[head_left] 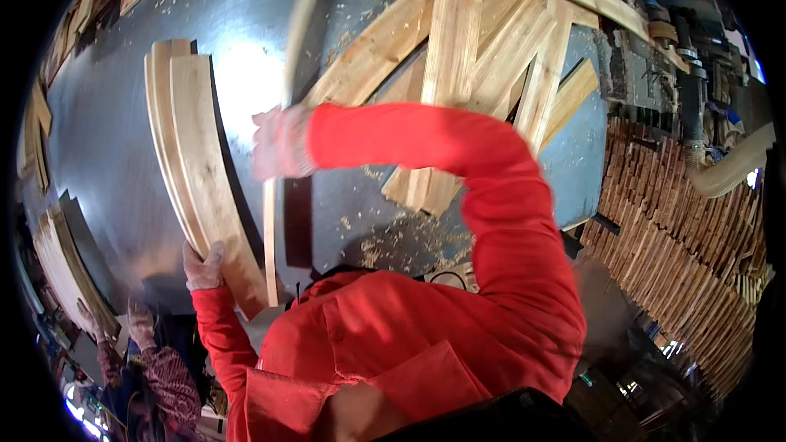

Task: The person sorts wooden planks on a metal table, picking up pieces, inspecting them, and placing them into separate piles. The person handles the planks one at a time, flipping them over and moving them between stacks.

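Note:
My right hand (280, 143), smeared a little by motion, is closed round a narrow wooden board (298, 41). The board stands on edge above the table, and its shadow falls to the right of it. A neat stack of wooden boards (201, 131) lies lengthwise just to the left. At the near end of that stack, my left hand (205, 267) grips its left side with the thumb toward the top. Both hands look gloved, and the red sleeves reach to the wrists.
A criss-cross pile of loose boards (454, 33) covers the table's (106, 131) right side, among wood shavings. At left, a co-worker's hands (141, 326) are beside another board stack (70, 270). Stacked slats (679, 254) and a machine (643, 74) stand at right.

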Demonstrator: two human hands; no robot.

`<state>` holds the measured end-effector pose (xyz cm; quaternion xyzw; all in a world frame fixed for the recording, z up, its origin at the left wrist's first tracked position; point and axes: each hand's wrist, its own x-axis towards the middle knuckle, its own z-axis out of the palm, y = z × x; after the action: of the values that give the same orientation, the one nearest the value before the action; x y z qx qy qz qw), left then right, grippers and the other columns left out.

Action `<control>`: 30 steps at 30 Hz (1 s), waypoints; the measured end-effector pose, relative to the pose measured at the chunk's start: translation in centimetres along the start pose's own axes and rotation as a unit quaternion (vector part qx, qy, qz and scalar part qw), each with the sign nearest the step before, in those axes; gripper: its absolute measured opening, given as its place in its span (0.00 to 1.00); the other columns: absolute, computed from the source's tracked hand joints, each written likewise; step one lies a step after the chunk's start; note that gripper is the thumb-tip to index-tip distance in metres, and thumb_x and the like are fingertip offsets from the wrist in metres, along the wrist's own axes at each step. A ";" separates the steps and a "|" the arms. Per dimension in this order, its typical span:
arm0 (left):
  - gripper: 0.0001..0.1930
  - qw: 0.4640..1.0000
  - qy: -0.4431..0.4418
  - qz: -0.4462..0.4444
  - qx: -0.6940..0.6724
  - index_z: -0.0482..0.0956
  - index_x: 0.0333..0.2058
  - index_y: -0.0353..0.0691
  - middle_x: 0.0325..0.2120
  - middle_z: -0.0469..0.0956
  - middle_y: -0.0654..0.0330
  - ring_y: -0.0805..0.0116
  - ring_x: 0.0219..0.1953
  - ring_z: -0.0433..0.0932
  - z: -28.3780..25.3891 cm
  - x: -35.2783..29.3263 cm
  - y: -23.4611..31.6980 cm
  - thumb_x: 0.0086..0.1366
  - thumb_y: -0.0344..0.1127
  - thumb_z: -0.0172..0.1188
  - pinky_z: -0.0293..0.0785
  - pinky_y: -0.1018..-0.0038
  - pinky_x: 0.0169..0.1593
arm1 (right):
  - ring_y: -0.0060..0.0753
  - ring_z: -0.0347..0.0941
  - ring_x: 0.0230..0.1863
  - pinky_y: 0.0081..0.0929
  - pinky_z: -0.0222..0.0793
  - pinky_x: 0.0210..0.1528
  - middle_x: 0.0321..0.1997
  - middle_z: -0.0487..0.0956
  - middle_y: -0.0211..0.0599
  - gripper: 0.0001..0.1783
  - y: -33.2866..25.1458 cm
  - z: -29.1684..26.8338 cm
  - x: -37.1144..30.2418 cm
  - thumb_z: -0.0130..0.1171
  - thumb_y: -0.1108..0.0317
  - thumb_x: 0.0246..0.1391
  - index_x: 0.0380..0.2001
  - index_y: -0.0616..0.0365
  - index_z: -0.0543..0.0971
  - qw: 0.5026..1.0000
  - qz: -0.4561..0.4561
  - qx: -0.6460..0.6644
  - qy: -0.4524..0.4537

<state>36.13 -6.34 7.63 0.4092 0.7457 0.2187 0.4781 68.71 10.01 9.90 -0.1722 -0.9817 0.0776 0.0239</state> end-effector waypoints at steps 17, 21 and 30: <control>0.55 0.967 0.094 0.031 0.233 0.39 0.66 0.32 0.60 0.59 0.39 0.47 0.61 0.63 3.1 -1.5 3.5 0.49 0.43 0.69 0.61 0.67 0.62 | 0.44 0.73 0.53 0.33 0.69 0.54 0.54 0.75 0.55 0.58 3.4 0.7 -13.3 0.74 0.46 0.32 0.61 0.72 0.61 0.543 0.772 0.239 0.227; 0.54 0.935 -0.030 -0.168 0.311 0.47 0.65 0.35 0.59 0.60 0.36 0.39 0.58 0.65 2.4 -0.1 6.1 0.48 0.56 0.67 0.65 0.60 0.59 | 0.48 0.76 0.44 0.37 0.73 0.46 0.45 0.79 0.48 0.35 -1.9 -1.4 0.6 0.55 0.43 0.51 0.50 0.63 0.72 0.710 0.622 0.330 -0.013; 0.25 0.754 -0.385 -0.207 -0.490 0.55 0.62 0.36 0.56 0.66 0.45 0.54 0.57 0.68 -3.9 5.6 6.3 0.71 0.40 0.40 0.68 0.58 0.60 | 0.44 0.57 0.67 0.38 0.54 0.67 0.66 0.58 0.52 0.54 -1.7 4.9 5.7 0.58 0.39 0.47 0.67 0.62 0.50 0.598 0.765 -0.095 0.217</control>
<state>33.99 2.07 10.95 0.0038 0.3560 0.2741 0.8934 62.46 9.65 5.50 -0.8735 -0.4579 -0.0663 0.1516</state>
